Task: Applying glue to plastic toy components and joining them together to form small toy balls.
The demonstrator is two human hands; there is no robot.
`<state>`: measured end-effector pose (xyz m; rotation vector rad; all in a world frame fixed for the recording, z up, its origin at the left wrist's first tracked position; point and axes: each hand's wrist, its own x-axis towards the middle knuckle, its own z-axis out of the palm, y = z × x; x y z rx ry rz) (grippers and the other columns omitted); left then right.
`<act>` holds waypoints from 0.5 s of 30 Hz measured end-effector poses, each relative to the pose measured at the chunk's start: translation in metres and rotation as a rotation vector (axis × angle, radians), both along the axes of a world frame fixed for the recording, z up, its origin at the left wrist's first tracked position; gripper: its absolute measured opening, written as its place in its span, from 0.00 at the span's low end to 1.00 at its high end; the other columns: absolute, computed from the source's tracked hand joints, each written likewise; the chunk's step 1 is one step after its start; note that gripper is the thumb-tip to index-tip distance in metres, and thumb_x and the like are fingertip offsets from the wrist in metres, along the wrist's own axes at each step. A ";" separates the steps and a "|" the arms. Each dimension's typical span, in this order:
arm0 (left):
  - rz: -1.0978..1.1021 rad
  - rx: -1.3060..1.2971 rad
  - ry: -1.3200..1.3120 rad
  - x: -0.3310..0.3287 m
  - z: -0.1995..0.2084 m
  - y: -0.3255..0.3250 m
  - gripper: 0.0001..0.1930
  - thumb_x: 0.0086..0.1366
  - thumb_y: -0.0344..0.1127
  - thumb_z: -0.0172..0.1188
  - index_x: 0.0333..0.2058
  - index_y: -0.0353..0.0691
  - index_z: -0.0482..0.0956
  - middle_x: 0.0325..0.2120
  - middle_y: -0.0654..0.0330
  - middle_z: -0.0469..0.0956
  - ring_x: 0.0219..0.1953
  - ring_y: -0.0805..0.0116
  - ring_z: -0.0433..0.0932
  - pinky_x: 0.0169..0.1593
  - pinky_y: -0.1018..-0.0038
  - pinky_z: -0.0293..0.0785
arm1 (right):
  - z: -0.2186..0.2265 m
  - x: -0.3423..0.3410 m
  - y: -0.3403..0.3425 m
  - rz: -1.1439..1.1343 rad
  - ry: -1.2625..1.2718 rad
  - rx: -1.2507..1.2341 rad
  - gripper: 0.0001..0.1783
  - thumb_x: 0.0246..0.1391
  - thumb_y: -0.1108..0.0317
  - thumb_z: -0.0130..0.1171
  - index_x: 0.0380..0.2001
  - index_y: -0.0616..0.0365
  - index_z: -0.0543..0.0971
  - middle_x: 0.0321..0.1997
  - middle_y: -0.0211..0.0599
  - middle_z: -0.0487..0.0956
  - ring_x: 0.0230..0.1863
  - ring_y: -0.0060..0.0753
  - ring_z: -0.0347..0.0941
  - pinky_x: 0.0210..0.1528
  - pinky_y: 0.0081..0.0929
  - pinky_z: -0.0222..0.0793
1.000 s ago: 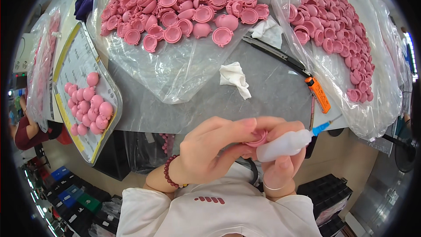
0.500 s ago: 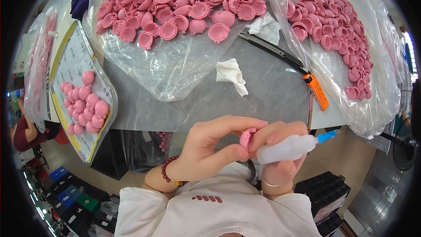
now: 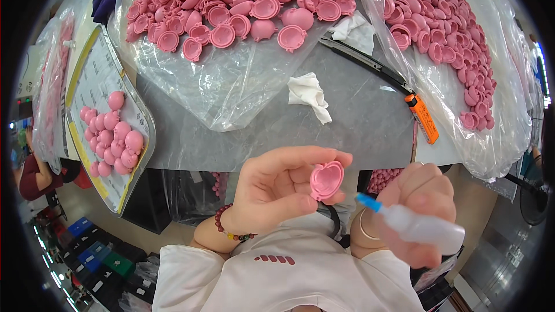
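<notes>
Between the thumb and fingers of my left hand (image 3: pixel 277 188) is a pink plastic half shell (image 3: pixel 326 180), its hollow side showing. To its right, my right hand (image 3: pixel 428 196) grips a translucent white squeeze bottle (image 3: pixel 425 230). The bottle's blue nozzle (image 3: pixel 368 202) points left at the shell, with a small gap between them. Both hands are over my lap, just off the table's near edge. A crumpled white tissue (image 3: pixel 309 97) lies on the grey table (image 3: pixel 260 144) beyond them.
Many pink half shells (image 3: pixel 222 36) cover plastic sheeting at the back, with another heap (image 3: pixel 445 46) at right. A black utility knife (image 3: pixel 364 60) and an orange tool (image 3: pixel 422 118) lie between. A tray (image 3: pixel 151 133) at left bears round pink balls (image 3: pixel 115 138).
My right hand has moved right, away from the left, and turned the bottle so its nozzle now points left. The shell in my left hand has turned to show its hollow.
</notes>
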<state>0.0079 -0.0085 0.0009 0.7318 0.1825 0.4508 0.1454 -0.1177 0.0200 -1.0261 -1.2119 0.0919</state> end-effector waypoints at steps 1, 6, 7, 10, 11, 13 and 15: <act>0.007 -0.066 0.010 -0.002 -0.002 -0.001 0.25 0.51 0.29 0.59 0.46 0.31 0.61 0.43 0.36 0.65 0.35 0.63 0.75 0.40 0.70 0.73 | 0.003 -0.004 0.004 -0.034 -0.019 -0.008 0.34 0.47 0.39 0.43 0.27 0.68 0.70 0.18 0.30 0.60 0.17 0.21 0.52 0.16 0.19 0.41; 0.005 0.048 -0.023 -0.002 -0.008 0.001 0.24 0.52 0.29 0.58 0.47 0.31 0.60 0.43 0.34 0.64 0.38 0.60 0.74 0.42 0.69 0.73 | 0.009 -0.010 0.002 -0.062 -0.132 -0.107 0.33 0.47 0.41 0.44 0.27 0.68 0.71 0.17 0.30 0.61 0.17 0.22 0.53 0.15 0.19 0.43; 0.006 0.068 -0.041 -0.002 -0.009 0.001 0.23 0.52 0.29 0.58 0.46 0.31 0.60 0.43 0.34 0.64 0.38 0.60 0.74 0.42 0.68 0.72 | 0.010 -0.011 0.002 -0.062 -0.147 -0.140 0.33 0.48 0.41 0.43 0.28 0.68 0.71 0.17 0.31 0.61 0.17 0.22 0.54 0.15 0.19 0.43; 0.025 0.047 -0.043 -0.002 -0.009 -0.001 0.22 0.53 0.28 0.57 0.46 0.32 0.60 0.43 0.33 0.64 0.39 0.60 0.74 0.42 0.68 0.72 | 0.010 -0.015 0.003 -0.089 -0.150 -0.180 0.32 0.48 0.41 0.43 0.28 0.68 0.71 0.18 0.31 0.62 0.17 0.23 0.55 0.15 0.19 0.44; 0.028 0.047 -0.042 -0.003 -0.010 0.000 0.22 0.53 0.28 0.57 0.46 0.32 0.60 0.43 0.33 0.64 0.39 0.60 0.74 0.42 0.68 0.72 | 0.009 -0.015 0.004 -0.086 -0.150 -0.180 0.32 0.48 0.41 0.43 0.28 0.68 0.71 0.18 0.31 0.62 0.17 0.23 0.55 0.15 0.19 0.44; 0.019 0.053 -0.054 -0.003 -0.011 0.001 0.22 0.52 0.28 0.58 0.45 0.32 0.61 0.43 0.33 0.64 0.38 0.59 0.74 0.42 0.68 0.72 | 0.007 -0.014 0.005 -0.079 -0.144 -0.123 0.33 0.49 0.42 0.42 0.27 0.69 0.71 0.17 0.31 0.61 0.17 0.23 0.55 0.14 0.19 0.44; 0.014 0.049 -0.034 -0.003 -0.008 0.001 0.23 0.52 0.29 0.58 0.45 0.32 0.61 0.43 0.33 0.64 0.38 0.59 0.74 0.42 0.67 0.72 | 0.006 -0.014 0.006 -0.113 -0.127 -0.089 0.33 0.49 0.42 0.42 0.27 0.69 0.71 0.17 0.31 0.61 0.16 0.23 0.54 0.14 0.19 0.43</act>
